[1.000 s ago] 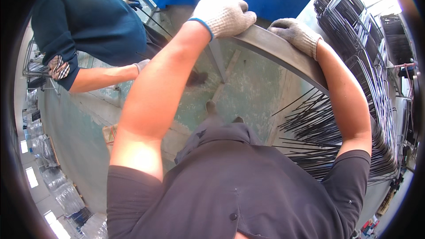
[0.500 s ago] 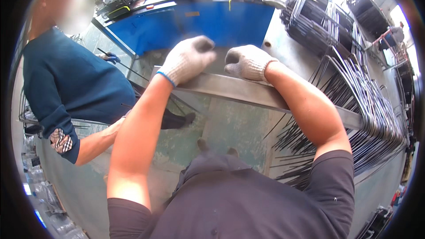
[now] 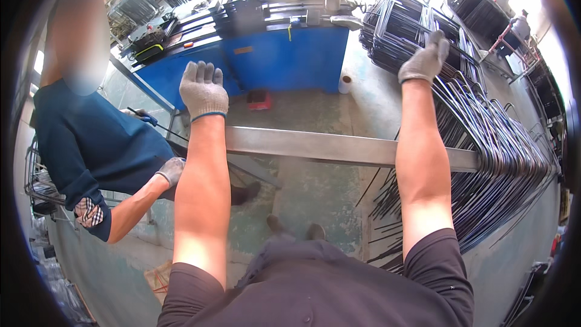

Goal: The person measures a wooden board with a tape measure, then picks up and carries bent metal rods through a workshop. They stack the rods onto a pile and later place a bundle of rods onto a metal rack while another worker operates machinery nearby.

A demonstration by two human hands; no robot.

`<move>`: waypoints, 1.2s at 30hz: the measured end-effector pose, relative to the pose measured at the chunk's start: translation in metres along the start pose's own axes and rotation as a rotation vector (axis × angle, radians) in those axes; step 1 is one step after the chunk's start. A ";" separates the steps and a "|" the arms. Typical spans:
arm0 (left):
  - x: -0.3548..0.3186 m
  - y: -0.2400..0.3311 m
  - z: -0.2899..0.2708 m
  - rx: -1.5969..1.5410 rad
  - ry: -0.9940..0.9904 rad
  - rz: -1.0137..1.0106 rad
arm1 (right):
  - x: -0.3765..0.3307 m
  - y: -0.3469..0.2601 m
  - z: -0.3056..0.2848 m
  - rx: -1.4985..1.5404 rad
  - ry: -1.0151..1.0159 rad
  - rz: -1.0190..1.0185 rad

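Observation:
My left hand, in a grey-white knitted glove with a blue cuff, is raised with its fingers stretched out and nothing in it. It is above the left part of a grey metal beam that runs across in front of me. My right hand, gloved alike, reaches forward on the right, fingers loosely bent, with nothing visible in it. In the picture it overlaps a stack of black rod frames; I see no grip on them. Many bent dark metal rods hang over the beam's right end.
At my left stands a co-worker in a dark blue top, with a gloved hand at a thin black rod. A blue workbench carrying metal bars is ahead. A red box and a white container are on the floor.
My hands were close together above the beam with fingers curled. They have spread apart, the left going left and opening, the right going right and forward toward the rods.

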State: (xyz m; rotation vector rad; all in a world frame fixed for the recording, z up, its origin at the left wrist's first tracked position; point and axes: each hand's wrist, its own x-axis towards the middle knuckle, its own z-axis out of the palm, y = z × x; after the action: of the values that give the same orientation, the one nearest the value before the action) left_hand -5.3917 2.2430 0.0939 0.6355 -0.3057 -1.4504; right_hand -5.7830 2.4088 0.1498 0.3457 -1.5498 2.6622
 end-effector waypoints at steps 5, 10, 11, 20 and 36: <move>-0.005 -0.033 0.022 0.716 -0.611 0.429 | -0.044 0.035 0.028 0.015 -0.643 -0.010; -0.058 -0.060 0.070 0.787 -0.674 0.135 | -0.075 0.029 0.027 -0.041 -1.049 0.069; -0.058 -0.060 0.072 0.773 -0.649 0.141 | -0.058 0.047 0.024 0.049 -0.965 -0.003; -0.069 -0.064 0.070 0.782 -0.988 0.235 | -0.041 0.020 0.004 -0.265 -1.179 0.072; -0.010 -0.016 0.051 0.146 -0.169 0.231 | 0.087 0.021 -0.041 -0.020 0.042 0.177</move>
State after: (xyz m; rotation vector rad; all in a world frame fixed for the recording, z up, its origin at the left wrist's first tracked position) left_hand -5.4342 2.2423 0.1274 0.5745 -0.6024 -1.2691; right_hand -5.8775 2.4272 0.1308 0.1574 -1.6664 2.7602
